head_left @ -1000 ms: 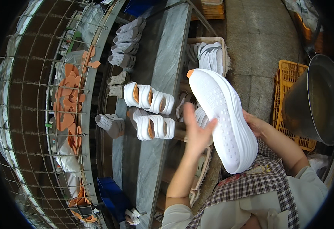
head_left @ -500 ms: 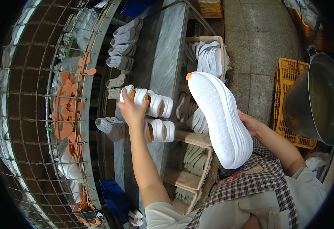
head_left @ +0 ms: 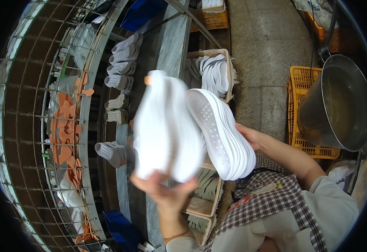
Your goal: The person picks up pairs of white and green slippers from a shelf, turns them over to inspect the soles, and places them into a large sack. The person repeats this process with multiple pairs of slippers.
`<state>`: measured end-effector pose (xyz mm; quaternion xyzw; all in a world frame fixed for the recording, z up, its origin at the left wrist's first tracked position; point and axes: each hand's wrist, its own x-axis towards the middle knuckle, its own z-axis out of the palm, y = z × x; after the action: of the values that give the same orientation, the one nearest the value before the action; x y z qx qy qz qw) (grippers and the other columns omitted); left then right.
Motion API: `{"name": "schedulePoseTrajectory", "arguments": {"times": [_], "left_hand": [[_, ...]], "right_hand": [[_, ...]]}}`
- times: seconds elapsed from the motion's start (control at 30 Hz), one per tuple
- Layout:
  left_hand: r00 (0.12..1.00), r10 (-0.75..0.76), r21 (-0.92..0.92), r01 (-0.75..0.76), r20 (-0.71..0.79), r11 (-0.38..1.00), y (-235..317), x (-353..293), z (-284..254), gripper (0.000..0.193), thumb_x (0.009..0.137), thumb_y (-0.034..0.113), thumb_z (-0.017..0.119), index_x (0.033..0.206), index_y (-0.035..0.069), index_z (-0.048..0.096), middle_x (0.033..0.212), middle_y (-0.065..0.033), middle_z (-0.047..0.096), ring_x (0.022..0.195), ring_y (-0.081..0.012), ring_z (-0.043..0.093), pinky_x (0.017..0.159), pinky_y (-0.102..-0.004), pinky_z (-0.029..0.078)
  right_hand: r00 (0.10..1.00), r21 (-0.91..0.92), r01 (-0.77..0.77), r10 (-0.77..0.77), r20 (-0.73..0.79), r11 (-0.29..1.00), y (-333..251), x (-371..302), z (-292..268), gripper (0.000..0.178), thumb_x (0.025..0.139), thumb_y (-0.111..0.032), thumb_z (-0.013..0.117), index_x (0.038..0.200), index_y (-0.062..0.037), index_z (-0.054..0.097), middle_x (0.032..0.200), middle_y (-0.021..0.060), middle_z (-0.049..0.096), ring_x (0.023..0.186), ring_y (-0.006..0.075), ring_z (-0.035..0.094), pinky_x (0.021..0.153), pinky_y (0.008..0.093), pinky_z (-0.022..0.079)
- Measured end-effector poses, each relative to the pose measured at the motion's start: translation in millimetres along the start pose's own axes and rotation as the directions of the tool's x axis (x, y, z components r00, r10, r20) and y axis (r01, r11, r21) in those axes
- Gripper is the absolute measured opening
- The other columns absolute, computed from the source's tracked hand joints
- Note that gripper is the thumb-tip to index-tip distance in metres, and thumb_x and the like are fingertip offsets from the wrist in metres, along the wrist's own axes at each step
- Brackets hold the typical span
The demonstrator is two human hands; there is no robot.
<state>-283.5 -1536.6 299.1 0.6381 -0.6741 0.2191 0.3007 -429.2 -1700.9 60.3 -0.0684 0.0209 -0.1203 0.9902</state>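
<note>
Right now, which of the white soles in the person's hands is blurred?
The white sole in the left hand, the left one, is blurred; the right-hand sole is sharp, tread dots visible.

2 soles (head_left: pixel 166 126) in the left hand (head_left: pixel 166 195), just left of the right-hand sole (head_left: pixel 221 132).
</note>
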Motion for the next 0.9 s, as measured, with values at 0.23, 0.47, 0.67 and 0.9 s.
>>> {"name": "schedulePoseTrajectory", "arguments": {"times": [0.23,0.47,0.67,0.9], "left_hand": [[0.985,-0.051,-0.263,0.094,0.165,0.96,91,-47,47,0.082,0.06,0.032,0.087,0.127,0.018,0.043,0.105,-0.0151,0.043,0.097,-0.032,0.046,0.081,-0.0474,0.043],[0.946,-0.261,-0.645,0.323,0.194,0.693,30,-59,69,0.089,0.054,0.039,0.088,0.123,0.001,0.046,0.115,-0.0172,0.052,0.107,-0.0317,0.053,0.094,-0.0413,0.041],[-0.167,0.225,0.077,0.929,0.96,0.361,-82,-108,141,0.103,0.067,0.033,0.08,0.145,0.001,0.02,0.142,-0.0165,0.035,0.13,-0.0257,0.035,0.108,-0.0344,0.03],[-0.184,0.354,0.288,0.919,0.917,-0.268,-44,-246,167,0.09,0.071,0.029,0.078,0.142,0.003,0.029,0.132,-0.0104,0.046,0.121,-0.0201,0.043,0.101,-0.0343,0.036]], "right_hand": [[0.976,0.026,-0.131,0.133,-0.174,0.991,-9,-37,-8,0.047,0.093,-0.032,0.053,0.129,-0.0025,0.049,0.126,0.0173,0.055,0.114,0.0226,0.056,0.098,0.0412,0.047],[0.784,-0.123,-0.558,0.473,-0.403,0.821,-43,-83,-47,0.042,0.095,-0.033,0.051,0.122,-0.0014,0.056,0.122,0.0129,0.059,0.11,0.0172,0.058,0.095,0.0344,0.048],[0.55,-0.331,-0.834,0.715,-0.432,0.442,-14,-96,-80,0.059,0.096,-0.044,0.044,0.138,-0.0026,0.04,0.142,0.0095,0.04,0.126,0.0186,0.043,0.105,0.0303,0.034],[0.171,0.06,-0.973,0.868,-0.466,0.224,26,-107,-105,0.072,0.094,-0.056,0.037,0.144,-0.0049,0.027,0.152,0.0036,0.022,0.137,0.0191,0.023,0.112,0.032,0.022]]}}
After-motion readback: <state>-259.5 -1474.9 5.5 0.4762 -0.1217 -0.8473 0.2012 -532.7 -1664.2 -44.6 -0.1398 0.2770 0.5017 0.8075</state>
